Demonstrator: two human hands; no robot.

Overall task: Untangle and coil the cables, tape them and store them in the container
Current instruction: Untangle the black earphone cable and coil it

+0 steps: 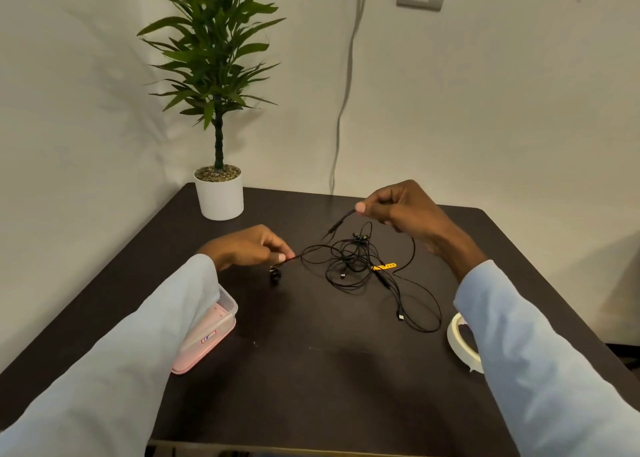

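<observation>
A tangle of thin black cables [349, 262] lies on the dark table [311, 370], with loops trailing toward the right and a connector end [400, 317] lying loose. My left hand [249, 247] pinches one cable strand at the tangle's left, an earbud [275, 276] dangling just below it. My right hand [398, 210] is raised above the tangle's far right and pinches another strand that runs down into the knot. A pink container with a clear lid [211, 332] sits under my left sleeve. A roll of cream tape [457, 338] lies by my right sleeve.
A potted green plant in a white pot [219, 193] stands at the table's back left corner. A small yellow tie [384, 266] lies in the tangle. A grey cord [346, 92] hangs down the wall behind the table.
</observation>
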